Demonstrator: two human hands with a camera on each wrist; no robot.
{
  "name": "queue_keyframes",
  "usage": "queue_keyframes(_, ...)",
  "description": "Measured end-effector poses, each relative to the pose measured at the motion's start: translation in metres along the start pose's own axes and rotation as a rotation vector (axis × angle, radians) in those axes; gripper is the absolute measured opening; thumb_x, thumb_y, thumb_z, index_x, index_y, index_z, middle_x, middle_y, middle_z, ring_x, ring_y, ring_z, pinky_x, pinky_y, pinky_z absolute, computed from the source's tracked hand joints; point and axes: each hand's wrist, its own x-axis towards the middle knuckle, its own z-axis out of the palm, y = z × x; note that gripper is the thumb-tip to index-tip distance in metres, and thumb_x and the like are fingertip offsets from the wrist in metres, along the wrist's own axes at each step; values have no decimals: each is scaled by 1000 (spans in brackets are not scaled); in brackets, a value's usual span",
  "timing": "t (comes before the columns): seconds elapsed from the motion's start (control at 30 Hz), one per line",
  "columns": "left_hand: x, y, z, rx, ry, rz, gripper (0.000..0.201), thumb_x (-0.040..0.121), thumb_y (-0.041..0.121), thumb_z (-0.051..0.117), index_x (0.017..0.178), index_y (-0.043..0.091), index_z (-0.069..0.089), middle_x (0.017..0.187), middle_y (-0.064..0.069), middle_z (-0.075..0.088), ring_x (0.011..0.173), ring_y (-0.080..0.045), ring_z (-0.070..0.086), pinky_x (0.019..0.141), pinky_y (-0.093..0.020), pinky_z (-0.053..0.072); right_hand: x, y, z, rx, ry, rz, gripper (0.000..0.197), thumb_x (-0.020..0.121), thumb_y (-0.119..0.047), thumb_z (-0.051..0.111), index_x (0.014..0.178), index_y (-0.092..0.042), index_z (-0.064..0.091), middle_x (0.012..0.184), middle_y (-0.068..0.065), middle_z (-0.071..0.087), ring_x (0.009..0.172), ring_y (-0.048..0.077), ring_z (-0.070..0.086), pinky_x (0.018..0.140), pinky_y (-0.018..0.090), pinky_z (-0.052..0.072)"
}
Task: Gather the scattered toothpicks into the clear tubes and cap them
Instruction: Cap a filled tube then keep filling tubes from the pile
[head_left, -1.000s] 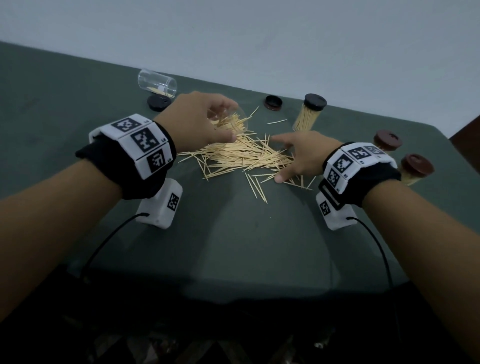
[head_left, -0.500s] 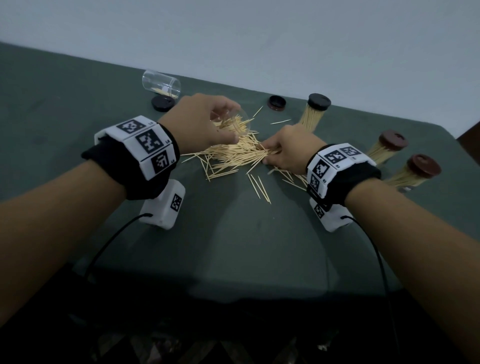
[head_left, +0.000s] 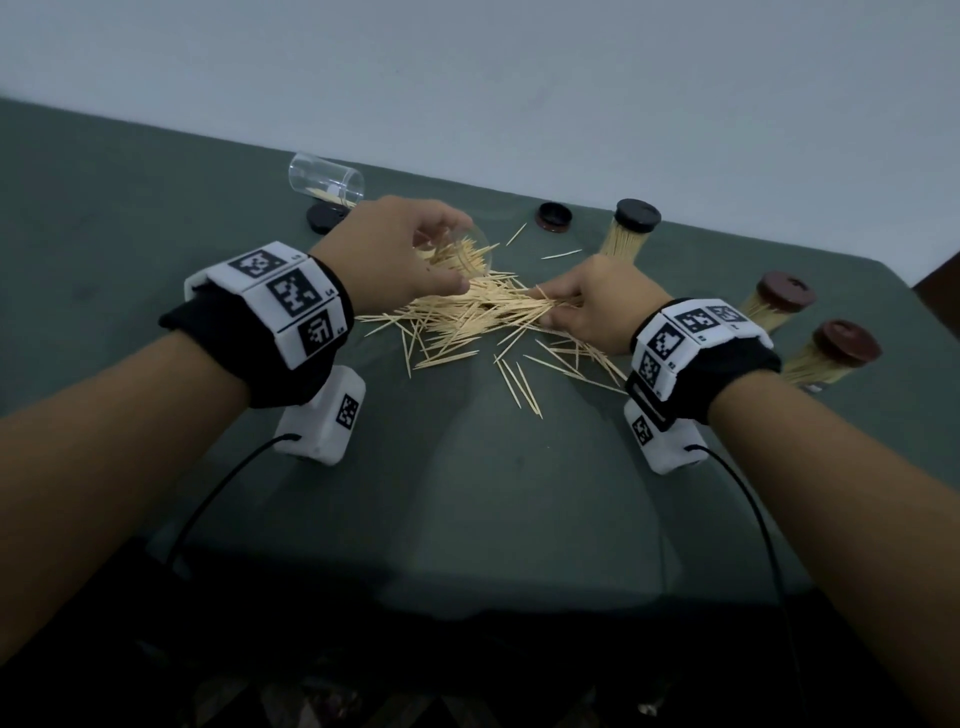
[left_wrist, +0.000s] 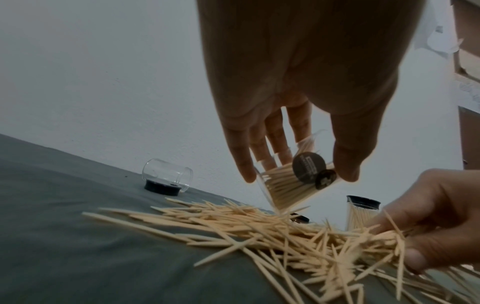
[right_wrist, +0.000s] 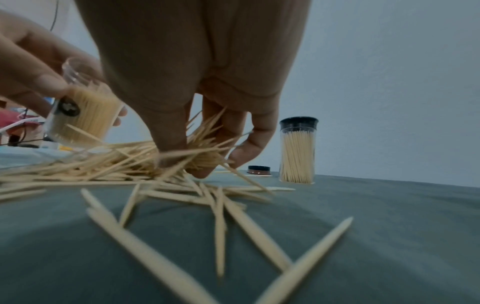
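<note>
A: Start at the left hand (left_wrist: 293, 86). What does its wrist camera give that the head view hides?

B: The clear tube (left_wrist: 291, 185) it grips between thumb and fingers, tilted over the heap, part-filled with toothpicks, a round dark label on its wall. From the head camera only the rim shows.

A: And the right hand (right_wrist: 197, 82)?

B: Fingers curled down, pinching a bunch from the toothpick pile (head_left: 467, 317). Its own camera shows the sticks bristling between the fingertips; the head view shows only knuckles.

A: Any change from a second ago?

B: Then the right hand lay flatter at the pile's right edge. It has since slid inward and closed on the sticks. The left hand has kept its tube.

A: Farther out?

B: Thin pointed wooden sticks on a dull green cloth (head_left: 493, 493). A black-capped full tube (head_left: 631, 231) stands behind, two brown-capped tubes (head_left: 810, 332) at right, an empty tube (head_left: 327, 176) lying on its side at left by a black cap (head_left: 327, 217), another loose cap (head_left: 555, 215) near the middle.
</note>
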Motion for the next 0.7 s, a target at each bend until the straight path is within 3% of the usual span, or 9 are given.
queue_keyframes(0.07,-1,0,-1,2,0,8,55,79,37,77,130,30,58,122,4,64,115,-12,58,102,-30,42,-3,1,-3,33,16,8,35,88,-30,69,123,-35,66,112,-2,71,90,13,63,83,21,43)
queue_keyframes(0.17,0,-1,-2,12,-4,10,54,79,36,77,129,30,58,121,4,65,115,-11,58,100,-26,40,-6,1,-7,85,26,31,34,88,-27,71,121,-34,67,108,-3,69,76,6,60,80,22,45)
queue_keyframes(0.23,1,-2,-1,25,-2,6,57,79,37,78,131,30,57,122,4,65,116,-12,58,100,-26,40,-5,1,-8,129,37,57,33,86,-27,73,118,-34,69,113,-1,70,93,13,64,89,26,48)
queue_keyframes(0.3,2,-4,-1,42,6,3,59,78,37,78,132,29,57,122,4,65,115,-11,58,99,-25,41,-5,1,-9,181,49,84,30,86,-27,74,115,-34,71,107,0,72,97,15,65,92,28,50)
queue_keyframes(0.43,5,-8,-1,86,8,-12,60,77,37,79,132,29,57,123,4,65,114,-12,58,97,-25,41,-6,2,-14,237,90,79,25,88,-26,70,112,-32,73,81,-7,70,82,17,65,72,18,48)
queue_keyframes(0.57,6,-11,-1,141,9,-13,61,78,36,78,134,28,55,127,3,63,116,-14,57,97,-25,38,-6,2,-18,264,136,86,25,88,-26,70,113,-30,72,72,-15,65,76,17,64,75,22,50)
queue_keyframes(0.7,7,-13,-2,170,12,-21,61,78,33,77,135,27,55,128,2,62,116,-15,57,98,-27,39,-8,-1,-22,268,183,40,24,88,-26,71,112,-30,73,74,-10,68,72,15,63,74,22,51)
